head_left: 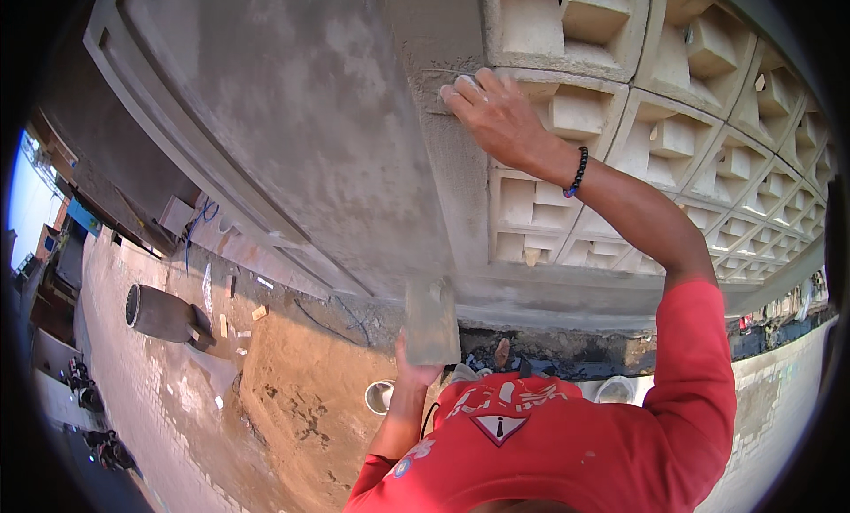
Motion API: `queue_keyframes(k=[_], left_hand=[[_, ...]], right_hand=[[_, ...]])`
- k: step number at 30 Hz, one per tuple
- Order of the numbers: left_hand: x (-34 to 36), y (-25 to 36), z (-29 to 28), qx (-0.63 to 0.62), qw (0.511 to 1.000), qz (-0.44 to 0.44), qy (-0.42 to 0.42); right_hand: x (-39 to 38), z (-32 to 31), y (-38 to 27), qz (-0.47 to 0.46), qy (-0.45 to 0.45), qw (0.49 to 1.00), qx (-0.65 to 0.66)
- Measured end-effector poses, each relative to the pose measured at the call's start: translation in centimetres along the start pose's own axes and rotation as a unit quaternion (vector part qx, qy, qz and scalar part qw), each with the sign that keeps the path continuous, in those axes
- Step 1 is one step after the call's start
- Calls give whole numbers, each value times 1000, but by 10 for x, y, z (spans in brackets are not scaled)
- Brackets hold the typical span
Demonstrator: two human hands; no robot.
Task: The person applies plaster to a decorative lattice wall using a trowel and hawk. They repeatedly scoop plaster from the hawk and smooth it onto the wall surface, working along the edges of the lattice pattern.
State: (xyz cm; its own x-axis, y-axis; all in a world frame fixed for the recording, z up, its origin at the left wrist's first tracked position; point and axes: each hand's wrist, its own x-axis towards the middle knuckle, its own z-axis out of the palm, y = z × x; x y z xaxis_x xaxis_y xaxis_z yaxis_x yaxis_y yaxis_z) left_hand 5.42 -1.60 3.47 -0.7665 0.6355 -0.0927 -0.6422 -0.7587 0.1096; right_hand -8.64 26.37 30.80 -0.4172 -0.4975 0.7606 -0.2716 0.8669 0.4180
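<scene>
Plaster smears if right hand (496,115), pressing something on wall (301,150), drags; left hand (416,367), clamped on board (431,323), may tip it.

Outdoor building site: fresh-plastered wall (292,141), concrete vent blocks (699,115), sand heap (310,407).

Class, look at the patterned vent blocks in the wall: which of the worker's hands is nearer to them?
Right. The right hand presses on the wall at the vent blocks' edge; the left hand holds a grey float lower down, apart from them.
</scene>
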Motion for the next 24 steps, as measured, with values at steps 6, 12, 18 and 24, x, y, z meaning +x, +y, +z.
queue_keyframes(k=[6, 12, 18, 24], left_hand=[[-16, -24, 3, 16, 999, 29, 43], [-14, -54, -7, -34, 999, -14, 7], [9, -97, 46, 56, 997, -8, 61], [73, -137, 23, 106, 987, -112, 40]], right_hand=[[-155, -22, -59, 150, -313, 879, 326], [-329, -23, -82, 465, -303, 707, 438], [-518, -64, -138, 575, -440, 641, 255], [-646, -146, -185, 637, -523, 542, 163]])
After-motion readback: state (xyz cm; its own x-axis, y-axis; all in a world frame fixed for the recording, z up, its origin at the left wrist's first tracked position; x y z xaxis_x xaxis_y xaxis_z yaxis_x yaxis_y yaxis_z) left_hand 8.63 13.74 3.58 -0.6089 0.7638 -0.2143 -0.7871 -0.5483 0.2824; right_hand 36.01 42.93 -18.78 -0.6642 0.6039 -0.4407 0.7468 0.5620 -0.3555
